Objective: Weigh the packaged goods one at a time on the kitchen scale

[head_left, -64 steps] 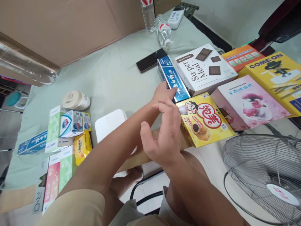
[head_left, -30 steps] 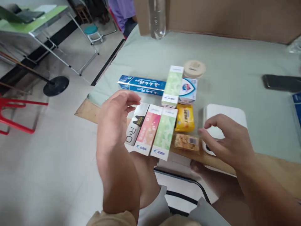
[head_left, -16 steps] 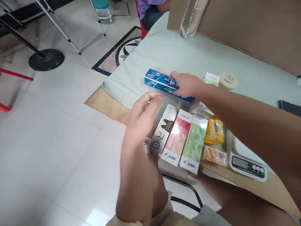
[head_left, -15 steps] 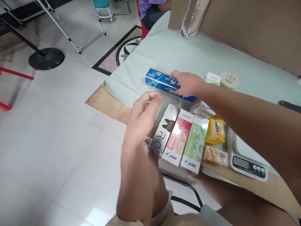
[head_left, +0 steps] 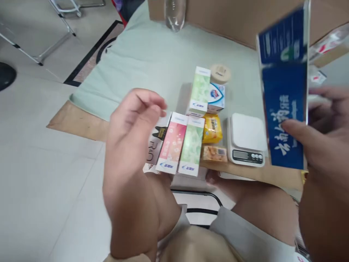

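Raised at the right, my right hand (head_left: 324, 134) grips a long blue toothpaste box (head_left: 285, 109), its thumb across the printed face. The box stands nearly upright above the table. My left hand (head_left: 136, 116) hovers at the table's near left, fingers curled toward the thumb, and nothing shows in it. Beside it lie a silver box (head_left: 152, 149), partly covered by the hand, a pink box (head_left: 172, 143) and a green box (head_left: 191, 147) in a row. Another green-and-white box (head_left: 201, 87) leans by a white-and-blue soap box (head_left: 216, 97).
A yellow packet (head_left: 212, 129) and an orange-brown wrapped bar (head_left: 215, 154) lie left of a white digital scale (head_left: 248, 134). Farther back are a round cream tin (head_left: 220, 74), a clear bottle (head_left: 175, 14) and a cardboard panel (head_left: 231, 22). A pale green cloth (head_left: 136, 62) covers the table.
My right hand has lifted the blue toothpaste box off the table and carried it to the right, turning it upright. My left hand stays curled near the row. The view has swung right.
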A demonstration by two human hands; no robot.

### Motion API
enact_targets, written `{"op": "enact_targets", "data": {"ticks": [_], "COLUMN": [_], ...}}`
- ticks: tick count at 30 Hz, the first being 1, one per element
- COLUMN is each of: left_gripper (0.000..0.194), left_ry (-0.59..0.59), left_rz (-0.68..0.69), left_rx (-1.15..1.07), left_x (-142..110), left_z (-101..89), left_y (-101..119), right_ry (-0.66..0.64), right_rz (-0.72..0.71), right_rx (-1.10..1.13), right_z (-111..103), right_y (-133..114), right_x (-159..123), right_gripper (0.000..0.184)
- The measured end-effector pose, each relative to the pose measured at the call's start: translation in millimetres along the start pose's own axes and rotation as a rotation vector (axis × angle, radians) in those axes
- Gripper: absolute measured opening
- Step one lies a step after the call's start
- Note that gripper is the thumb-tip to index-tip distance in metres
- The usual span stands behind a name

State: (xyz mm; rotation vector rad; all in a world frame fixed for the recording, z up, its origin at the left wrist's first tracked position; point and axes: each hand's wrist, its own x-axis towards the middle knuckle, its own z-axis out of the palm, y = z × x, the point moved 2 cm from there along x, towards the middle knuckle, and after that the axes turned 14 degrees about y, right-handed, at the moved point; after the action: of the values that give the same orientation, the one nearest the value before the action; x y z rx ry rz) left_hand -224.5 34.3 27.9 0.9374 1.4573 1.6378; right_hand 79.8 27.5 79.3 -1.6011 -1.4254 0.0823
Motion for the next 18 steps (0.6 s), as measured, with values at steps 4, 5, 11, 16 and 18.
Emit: {"op": "enact_targets", "data": {"ticks": [4, 5, 11, 16, 18], "left_gripper": [0.007, 0.008, 0.039, 0.062, 0.07], "left_ry": [-0.41, -0.507, -0.802, -0.852, -0.831], "left_rz": [0.074, 0.078, 0.051, 0.082, 0.115], "left_rx": [0.077, 0.12, 0.502, 0.63, 0.652], "left_x": [-45, -56, -112, -128, -129], "left_z": [57.5, 74.9, 169.3, 204.3, 209.1], "left_y": [16, 16, -18, -41, -48], "right_ry": [0.193, 0.199, 0.014, -0.055, -0.03], "right_rz": [0.432, 0.472, 0.354, 0.374, 0.407], "right_rx": [-0.177, -0.249, -0.343, -0.179, -0.01], "right_z": [-48, -51, -29, -26, -31], "right_y": [91, 105, 135, 148, 159], "right_x": [-19, -22, -25, -24, -26], "right_gripper": [0.06, 0.059, 0.062, 0.054, 0.044]}}
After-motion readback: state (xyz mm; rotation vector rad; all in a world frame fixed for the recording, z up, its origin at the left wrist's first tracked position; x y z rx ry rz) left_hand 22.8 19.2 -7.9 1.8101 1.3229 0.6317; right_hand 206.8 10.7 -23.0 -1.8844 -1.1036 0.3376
